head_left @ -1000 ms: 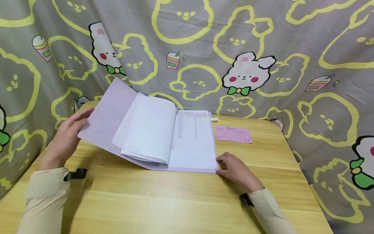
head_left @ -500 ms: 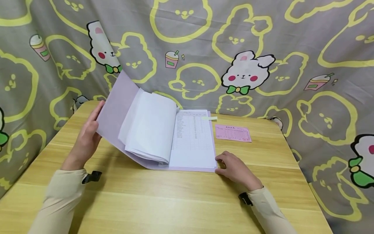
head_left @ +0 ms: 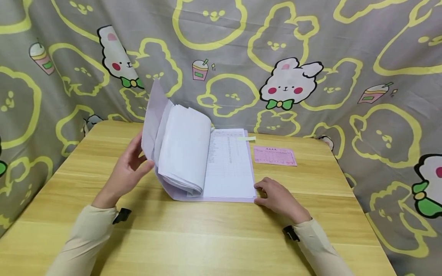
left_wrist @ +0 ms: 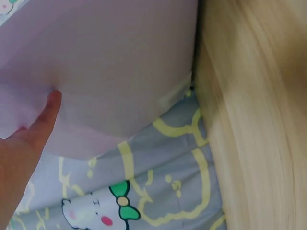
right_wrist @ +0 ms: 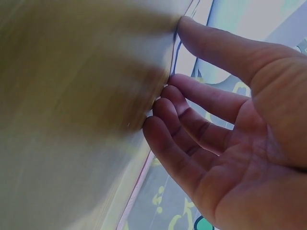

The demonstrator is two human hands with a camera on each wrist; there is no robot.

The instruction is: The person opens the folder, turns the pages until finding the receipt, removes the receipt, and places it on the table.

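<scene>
A lilac folder lies spread on the table with its left cover raised steeply. Several white sheets curve up beside that cover, and a printed table page lies flat on the right side. A pale green sticky tab juts from the page's right edge. My left hand is at the raised cover's outer side; in the left wrist view a straight finger presses on it. At the folder's lower right edge, my right hand touches with its fingertips, seen also as the right hand in its wrist view.
A pink printed slip lies on the wooden table to the right of the folder. Behind the table hangs a grey curtain with cartoon bunnies, which also borders both sides.
My left hand has moved to the right, tilting the folder's cover and loose sheets up more steeply. My right hand has stayed at the folder's edge.
</scene>
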